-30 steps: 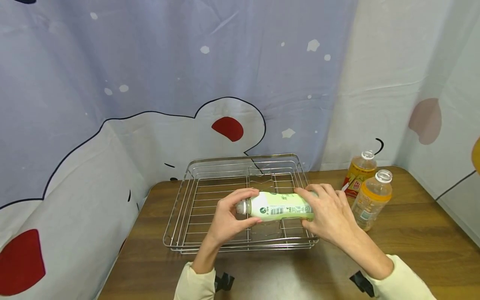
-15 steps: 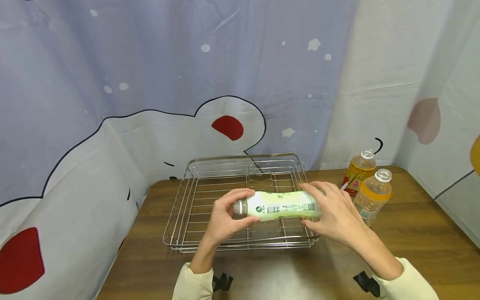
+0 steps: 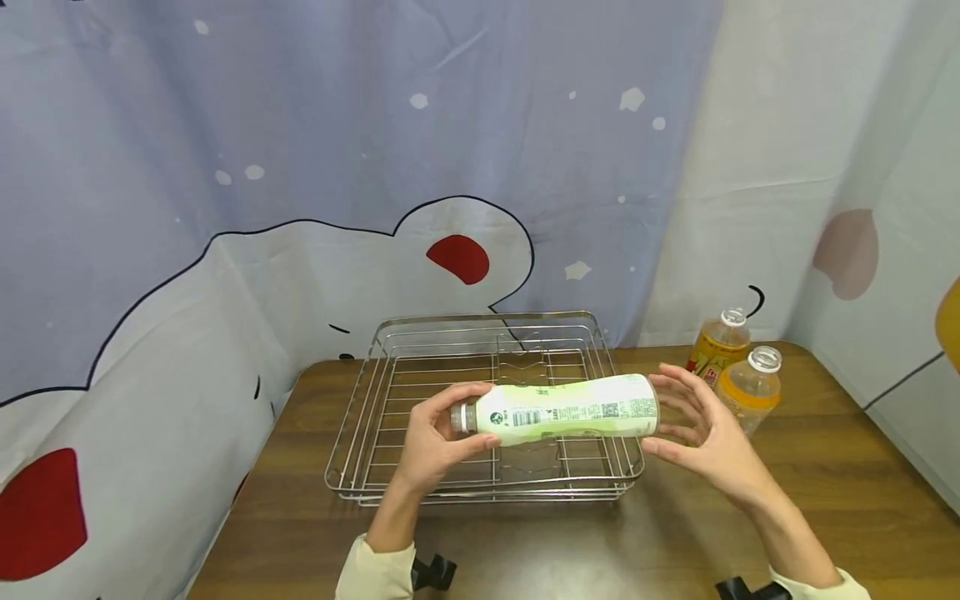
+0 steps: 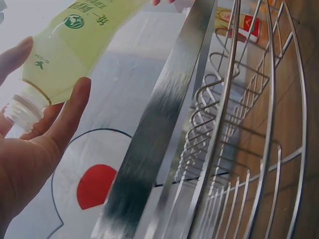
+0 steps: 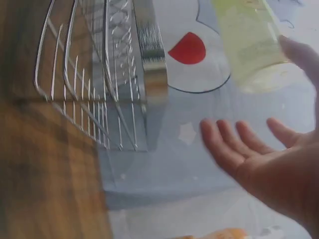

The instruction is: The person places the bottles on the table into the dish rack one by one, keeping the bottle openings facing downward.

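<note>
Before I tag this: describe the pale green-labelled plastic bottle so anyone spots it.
On the brown wooden table sits a silver wire rack. Above it, the left hand grips the neck end of the pale green-labelled plastic bottle, base toward the right hand. It's held sideways; the yellow-labelled plastic bottle and the orange-banded clear plastic bottle stand upright, right of the rack.

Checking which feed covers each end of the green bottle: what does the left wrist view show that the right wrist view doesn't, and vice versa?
Only the left wrist view: the left hand pinching the green bottle near its threaded neck, and the round green logo.

Only the right wrist view: the bottle's base and most of the right hand, four fingers clear of the bottle.

Both: the green bottle's body, the wire rack, the wooden table and the curtain's red patch.
</note>
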### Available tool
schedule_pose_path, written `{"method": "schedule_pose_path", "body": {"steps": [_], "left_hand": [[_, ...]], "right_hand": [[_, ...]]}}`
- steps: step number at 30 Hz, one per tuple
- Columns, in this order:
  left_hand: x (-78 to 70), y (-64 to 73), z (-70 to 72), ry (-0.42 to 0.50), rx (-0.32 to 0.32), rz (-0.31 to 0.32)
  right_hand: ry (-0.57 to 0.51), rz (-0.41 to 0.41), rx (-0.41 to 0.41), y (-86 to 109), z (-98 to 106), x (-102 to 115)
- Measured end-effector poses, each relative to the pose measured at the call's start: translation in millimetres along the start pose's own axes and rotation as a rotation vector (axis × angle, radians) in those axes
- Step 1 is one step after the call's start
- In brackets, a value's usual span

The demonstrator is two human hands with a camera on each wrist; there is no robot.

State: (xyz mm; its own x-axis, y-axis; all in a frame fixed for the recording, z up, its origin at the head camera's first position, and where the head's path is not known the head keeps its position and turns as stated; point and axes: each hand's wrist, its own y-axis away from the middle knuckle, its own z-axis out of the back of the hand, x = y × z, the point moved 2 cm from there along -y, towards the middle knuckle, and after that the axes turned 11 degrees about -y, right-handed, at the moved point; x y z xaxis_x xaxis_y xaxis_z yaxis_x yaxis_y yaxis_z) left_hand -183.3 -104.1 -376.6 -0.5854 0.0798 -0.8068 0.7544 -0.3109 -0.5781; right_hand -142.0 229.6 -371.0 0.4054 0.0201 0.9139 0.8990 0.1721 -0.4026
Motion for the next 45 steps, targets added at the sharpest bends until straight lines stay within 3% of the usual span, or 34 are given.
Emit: {"method": "schedule_pose_path", "body": {"steps": [6, 11, 16, 21, 27, 36, 45], "left_hand": [[6.1, 3.5, -5.4, 0.143, -0.015, 0.013], [10.4, 5.4, -13.4, 0.201, -0.014, 0.068], [13.6, 7.4, -20.0, 0.251, -0.013, 0.107], [18.0, 7.4, -24.8, 0.283, -0.03, 0.135], [18.7, 6.6, -25.4, 0.293, -0.044, 0.144], [17.9, 3.5, -21.3, 0.258, -0.03, 0.144], [17.9, 3.0, -16.4, 0.151, 0.049, 0.209]], "right_hand": [[-0.477, 0.118, 0.091, 3.6, -11.1, -9.6], [-0.679, 0.212, 0.111, 3.1, -22.7, -15.2], [-0.731, 0.331, 0.101, 2.4, -28.3, -15.5], [-0.711, 0.397, 0.075, 2.6, -28.2, -13.9], [-0.681, 0.391, 0.039, 1.9, -28.4, -13.4], [-0.729, 0.384, 0.025, -0.2, -28.3, -15.2], [-0.753, 0.353, -0.012, 0.1, -18.2, -19.0]]}}
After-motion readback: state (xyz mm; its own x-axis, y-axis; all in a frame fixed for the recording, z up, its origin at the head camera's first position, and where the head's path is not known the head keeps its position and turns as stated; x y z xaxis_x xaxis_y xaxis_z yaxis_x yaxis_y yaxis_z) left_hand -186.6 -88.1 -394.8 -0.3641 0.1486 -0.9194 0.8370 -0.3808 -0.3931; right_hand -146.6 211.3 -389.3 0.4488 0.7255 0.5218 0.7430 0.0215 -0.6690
